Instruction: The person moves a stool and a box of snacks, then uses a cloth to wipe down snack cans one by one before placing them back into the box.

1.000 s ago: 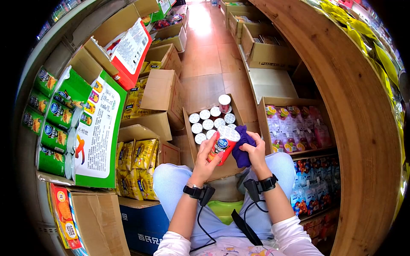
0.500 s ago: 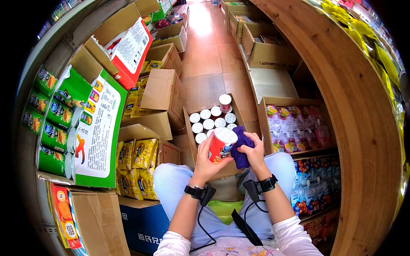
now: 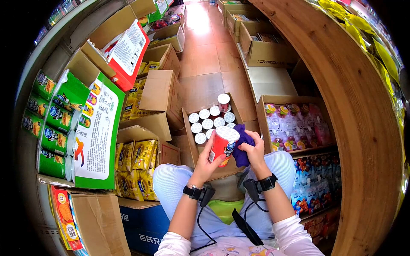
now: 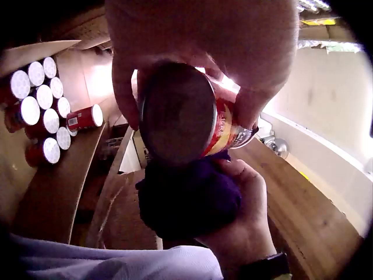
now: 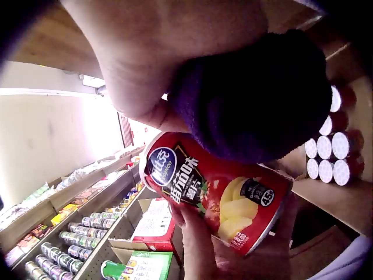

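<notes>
While the purple cloth (image 3: 242, 150) rests against the red can (image 3: 221, 147), a light, even rub with a slow turn of the can would, I'd judge, serve best. The left hand (image 3: 206, 164) is curved round the can, spread to its width, above a cardboard box (image 3: 230, 172); the right hand (image 3: 256, 154) is closed around the bunched cloth.

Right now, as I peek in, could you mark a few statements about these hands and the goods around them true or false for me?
1. The left hand holds a red can. True.
2. The cloth in the right hand is yellow. False: it is purple.
3. White-lidded cans sit in an open carton. True.
4. The green cans are at the right of the head view. False: they are at its left.
</notes>
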Available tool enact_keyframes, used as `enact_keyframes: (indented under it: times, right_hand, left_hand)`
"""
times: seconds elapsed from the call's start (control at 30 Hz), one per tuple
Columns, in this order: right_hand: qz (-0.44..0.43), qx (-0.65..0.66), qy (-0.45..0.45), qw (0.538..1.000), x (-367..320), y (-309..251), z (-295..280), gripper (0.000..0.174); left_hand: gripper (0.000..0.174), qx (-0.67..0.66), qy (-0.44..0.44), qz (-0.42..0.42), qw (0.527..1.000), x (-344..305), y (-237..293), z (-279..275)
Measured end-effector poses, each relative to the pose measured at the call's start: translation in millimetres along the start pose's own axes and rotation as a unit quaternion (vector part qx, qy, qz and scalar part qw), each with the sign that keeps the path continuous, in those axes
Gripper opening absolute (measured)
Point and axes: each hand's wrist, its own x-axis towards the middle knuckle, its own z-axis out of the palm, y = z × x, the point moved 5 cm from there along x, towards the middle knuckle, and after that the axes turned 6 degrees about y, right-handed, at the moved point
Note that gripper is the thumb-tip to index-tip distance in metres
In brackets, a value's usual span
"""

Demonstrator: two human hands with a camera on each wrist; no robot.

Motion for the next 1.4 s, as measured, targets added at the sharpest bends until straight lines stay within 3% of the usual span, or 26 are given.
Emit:
enact_keyframes:
  times: [0.27, 0.37, 0.57, 0.67, 0.77, 0.87, 0.97, 1.07, 1.17, 1.4]
  right_hand:
    - [-0.017, -0.029, -0.005, 0.999, -1.3, -0.2, 2.2, 0.046]
    - [-0.011, -0.026, -0.005, 1.0, -1.8, 0.3, 2.0, 0.046]
    - [0.003, -0.014, 0.0, 1.0, 1.6, 6.0, -1.1, 0.049]
    - [0.007, -0.019, 0.002, 1.0, 2.6, 7.0, -1.9, 0.049]
    - [-0.003, -0.025, 0.007, 1.0, 2.5, 5.6, -1.4, 0.049]
    - [-0.021, -0.044, 0.009, 0.999, 0.1, -1.6, 0.5, 0.047]
    - [-0.042, -0.075, 0.001, 0.996, -1.5, -4.8, 1.3, 0.046]
    - [-0.037, -0.069, -0.007, 0.997, -1.8, -2.8, 2.8, 0.046]
    - [-0.036, -0.062, -0.009, 0.997, -1.7, -4.1, 2.8, 0.047]
    - [-0.042, -0.065, 0.001, 0.997, -1.5, -7.4, 1.5, 0.047]
  left_hand:
    - [0.089, 0.12, 0.009, 0.026, 0.992, 0.3, 6.4, -4.8]
    - [0.083, 0.131, 0.004, 0.029, 0.991, -1.2, 5.9, -5.5]
    - [0.057, 0.014, 0.022, 0.021, 0.999, 1.1, -10.4, -9.3]
    - [0.057, -0.022, 0.009, 0.004, 1.0, -0.3, -5.1, -4.9]
    - [0.064, -0.068, 0.006, 0.001, 0.998, -2.5, -2.3, 1.0]
    - [0.075, -0.032, -0.01, -0.037, 0.999, -4.3, -4.1, 1.0]
    - [0.084, 0.071, -0.008, -0.065, 0.995, -5.0, -17.2, -3.4]
    - [0.087, 0.15, 0.009, -0.037, 0.988, -3.6, -23.4, -11.0]
    - [0.087, 0.076, -0.002, -0.081, 0.994, -5.2, -13.4, -6.1]
    - [0.072, -0.038, -0.026, -0.084, 0.995, -8.0, -28.1, -4.1]
